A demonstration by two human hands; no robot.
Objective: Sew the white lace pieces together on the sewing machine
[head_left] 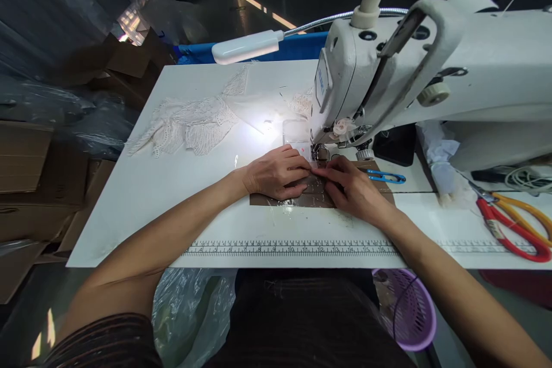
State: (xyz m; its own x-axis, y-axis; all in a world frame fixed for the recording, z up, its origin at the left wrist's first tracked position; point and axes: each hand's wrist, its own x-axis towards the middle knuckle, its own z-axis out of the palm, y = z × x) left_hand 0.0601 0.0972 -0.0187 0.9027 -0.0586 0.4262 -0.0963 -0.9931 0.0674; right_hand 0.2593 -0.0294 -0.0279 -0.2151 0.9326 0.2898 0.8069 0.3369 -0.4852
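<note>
At the sewing machine's presser foot (318,152), a small piece of pale fabric (314,165) shows between my fingertips; most of it is hidden. My left hand (280,172) lies flat, fingers stretched toward the foot, over a brown sheet (267,200) on the table. From the other side comes my right hand (351,187), its index finger and thumb bent inward near the same fabric. What its fingers grip, if anything, is too small to make out. White lace fabric (194,121) is spread on the table at the left and reaches back behind the machine head (340,75).
Blue thread snips (386,177) lie right of my right hand. Scissors (513,224) with red and orange handles sit farther right. A ruler strip (302,249) runs along the front edge. A white lamp (248,46) overhangs the table (142,207). Below is a purple basket (425,313).
</note>
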